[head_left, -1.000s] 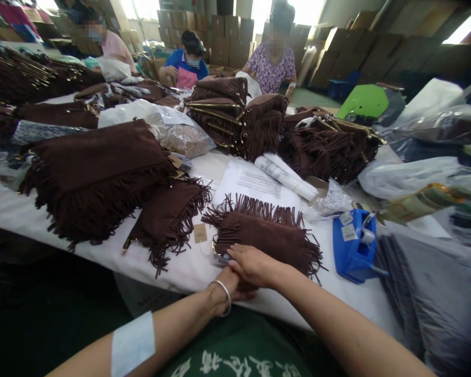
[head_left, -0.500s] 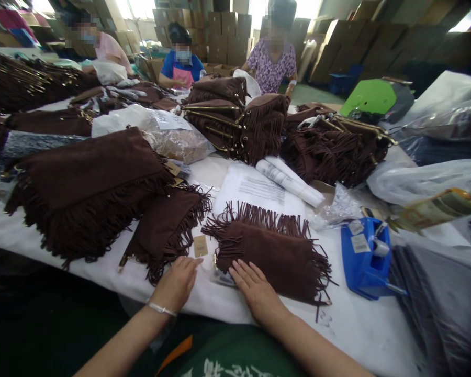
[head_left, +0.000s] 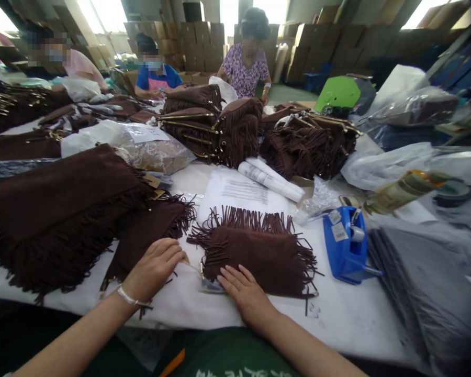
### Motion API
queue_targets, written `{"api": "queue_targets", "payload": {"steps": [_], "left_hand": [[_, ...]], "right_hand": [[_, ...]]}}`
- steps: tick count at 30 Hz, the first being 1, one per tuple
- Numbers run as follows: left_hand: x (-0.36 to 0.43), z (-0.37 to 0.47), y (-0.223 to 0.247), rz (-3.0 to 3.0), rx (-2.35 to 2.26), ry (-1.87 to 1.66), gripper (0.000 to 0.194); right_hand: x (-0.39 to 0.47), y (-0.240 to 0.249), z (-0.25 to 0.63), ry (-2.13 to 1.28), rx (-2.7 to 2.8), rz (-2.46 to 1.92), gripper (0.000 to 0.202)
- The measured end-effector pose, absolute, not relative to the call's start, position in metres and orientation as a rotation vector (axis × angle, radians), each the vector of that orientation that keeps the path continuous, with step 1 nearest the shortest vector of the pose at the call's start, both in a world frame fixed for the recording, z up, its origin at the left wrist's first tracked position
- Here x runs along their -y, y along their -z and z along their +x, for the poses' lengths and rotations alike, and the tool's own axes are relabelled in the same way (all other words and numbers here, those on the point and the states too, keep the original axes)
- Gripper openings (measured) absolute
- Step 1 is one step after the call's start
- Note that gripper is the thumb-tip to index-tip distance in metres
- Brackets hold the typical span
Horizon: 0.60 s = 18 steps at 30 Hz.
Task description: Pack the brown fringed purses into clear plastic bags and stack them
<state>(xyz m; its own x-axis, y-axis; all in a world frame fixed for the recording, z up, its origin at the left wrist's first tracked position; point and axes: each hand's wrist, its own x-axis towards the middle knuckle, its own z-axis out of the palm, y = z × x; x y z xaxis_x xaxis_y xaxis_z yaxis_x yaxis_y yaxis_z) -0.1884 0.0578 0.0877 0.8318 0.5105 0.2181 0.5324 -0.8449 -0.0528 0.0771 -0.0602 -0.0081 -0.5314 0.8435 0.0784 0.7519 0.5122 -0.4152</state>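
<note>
A brown fringed bag (head_left: 259,259) lies flat on the white table in front of me, its long fringe pointing away. My right hand (head_left: 247,296) rests on its lower left part, fingers stretched out. To the left, my left hand (head_left: 155,267) is closed, with the fingertips at a small tan tag (head_left: 185,259) beside the bag's left end. Under and behind that hand lies another brown fringed bag (head_left: 151,230). Part of a clear packet (head_left: 210,285) sticks out below the front bag's left corner.
A larger brown bag pile (head_left: 63,209) lies at left. A blue tape dispenser (head_left: 345,251) stands right, near dark folded bags (head_left: 432,293). Rolled white sheets (head_left: 270,178) and stacked bags (head_left: 215,125) lie behind. Several people work across the table, including a person in purple (head_left: 245,68).
The view has swung right. My left hand has moved left from the table edge and closed at the tan tag, which now shows less. My right hand still rests on the bag.
</note>
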Motion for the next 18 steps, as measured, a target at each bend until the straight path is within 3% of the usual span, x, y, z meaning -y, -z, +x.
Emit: {"api": "queue_targets", "payload": {"steps": [4,9,12,15,18], "left_hand": [[-0.047,-0.132,-0.109,-2.996,0.440,0.390,0.025],[-0.064,-0.069,-0.089,-3.079,0.232,0.342,0.038],[-0.073,-0.085,-0.072,-3.080,0.678,0.569,0.037],[-0.064,-0.127,-0.048,-2.919,1.492,0.928,0.028],[-0.041,-0.160,-0.022,-2.754,2.428,1.037,0.042]], "right_hand": [[0.060,0.012,0.076,-0.437,2.462,-1.329,0.051],[0.068,0.013,0.081,-0.354,2.387,-1.347,0.046],[0.084,0.000,0.094,-0.266,2.291,-1.373,0.040],[0.094,-0.018,0.104,-0.194,2.197,-1.362,0.037],[0.089,-0.026,0.098,-0.229,2.324,-1.258,0.055]]}}
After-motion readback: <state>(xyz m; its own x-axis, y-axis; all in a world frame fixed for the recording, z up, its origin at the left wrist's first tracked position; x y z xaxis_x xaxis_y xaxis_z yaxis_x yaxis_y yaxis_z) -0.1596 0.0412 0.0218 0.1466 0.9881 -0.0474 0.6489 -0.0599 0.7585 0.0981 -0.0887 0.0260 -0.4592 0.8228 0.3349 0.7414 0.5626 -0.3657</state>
